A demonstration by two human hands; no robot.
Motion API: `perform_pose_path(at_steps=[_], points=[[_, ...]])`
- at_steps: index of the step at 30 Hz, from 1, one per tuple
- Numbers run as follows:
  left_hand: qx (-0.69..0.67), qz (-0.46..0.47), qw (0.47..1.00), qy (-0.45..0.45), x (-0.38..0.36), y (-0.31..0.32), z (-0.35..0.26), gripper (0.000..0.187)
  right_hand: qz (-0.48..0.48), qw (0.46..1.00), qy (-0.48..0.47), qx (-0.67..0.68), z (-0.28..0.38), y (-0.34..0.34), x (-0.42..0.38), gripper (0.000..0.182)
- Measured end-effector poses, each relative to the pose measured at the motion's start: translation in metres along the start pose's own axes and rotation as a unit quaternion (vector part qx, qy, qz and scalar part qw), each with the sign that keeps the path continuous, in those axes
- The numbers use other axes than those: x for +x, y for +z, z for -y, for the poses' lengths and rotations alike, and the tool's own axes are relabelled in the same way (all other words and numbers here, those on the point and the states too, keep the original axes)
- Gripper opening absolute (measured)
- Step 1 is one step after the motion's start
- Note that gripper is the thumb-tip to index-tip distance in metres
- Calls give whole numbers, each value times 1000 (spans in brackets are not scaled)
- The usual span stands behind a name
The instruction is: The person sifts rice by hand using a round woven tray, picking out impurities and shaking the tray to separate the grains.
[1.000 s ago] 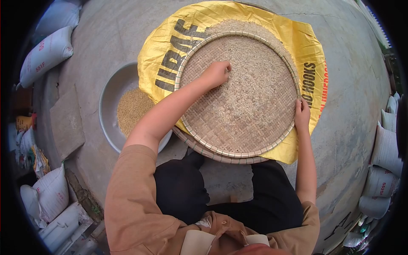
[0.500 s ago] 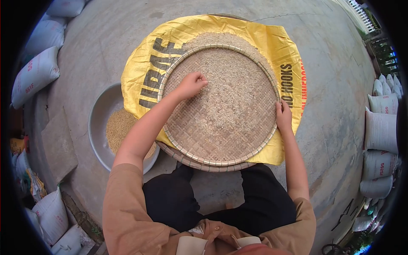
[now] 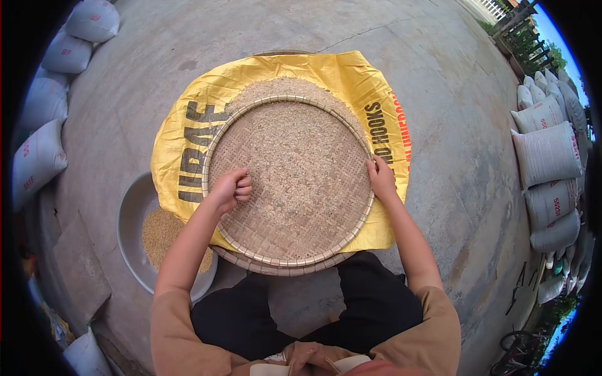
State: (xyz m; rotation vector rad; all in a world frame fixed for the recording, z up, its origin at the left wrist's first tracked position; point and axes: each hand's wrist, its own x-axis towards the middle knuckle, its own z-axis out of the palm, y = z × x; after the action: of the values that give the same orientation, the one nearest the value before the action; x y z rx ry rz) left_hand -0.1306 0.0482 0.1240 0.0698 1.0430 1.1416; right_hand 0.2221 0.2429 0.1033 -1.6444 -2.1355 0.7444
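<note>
A round woven bamboo tray (image 3: 338, 216) lies in front of me, with pale grain (image 3: 291, 160) spread over its middle and far side. My left hand (image 3: 233, 188) is closed in a fist above the left part of the tray. What it holds, if anything, is hidden by the curled fingers. At the right rim, my right hand (image 3: 381, 177) grips the tray with the thumb on the inner side. Under the tray is a yellow printed sack (image 3: 172, 125) with more grain (image 3: 263, 89) heaped along its far part. Another woven tray (image 3: 282, 269) peeks out beneath.
A grey metal basin (image 3: 129, 216) holding golden grain (image 3: 157, 235) stands on the concrete floor to the left, partly behind my left forearm. White filled sacks (image 3: 44, 156) line the left side, and stacked white sacks (image 3: 547, 153) stand at the right. A bicycle (image 3: 520, 351) shows at lower right.
My left hand has drawn back toward me and nearer the tray's left rim, still closed. My right hand keeps its hold on the right rim. The camera view has shifted.
</note>
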Motion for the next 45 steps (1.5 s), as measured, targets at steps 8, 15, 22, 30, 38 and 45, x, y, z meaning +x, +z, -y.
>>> perform_pose_path(at_steps=[8,15,22,30,38,45], points=[[-144,152,978,-4,-14,6,5,21,-9,1000,-5,6,3,-2,-2,44],[88,98,991,12,-53,-5,5,35,-12,1000,-6,15,3,-2,-4,43],[493,-230,823,163,-113,-113,-13,37,-1,1000,4,26,2,-2,-4,44],[683,-389,616,-38,-155,-107,-8,33,-13,1000,-12,18,-4,2,-2,45],[642,-482,593,-67,-137,-76,-5,65,-110,978,-144,-101,6,0,2,39],[638,-541,535,114,-126,-46,-14,78,21,944,-307,-115,62,-7,13,25]])
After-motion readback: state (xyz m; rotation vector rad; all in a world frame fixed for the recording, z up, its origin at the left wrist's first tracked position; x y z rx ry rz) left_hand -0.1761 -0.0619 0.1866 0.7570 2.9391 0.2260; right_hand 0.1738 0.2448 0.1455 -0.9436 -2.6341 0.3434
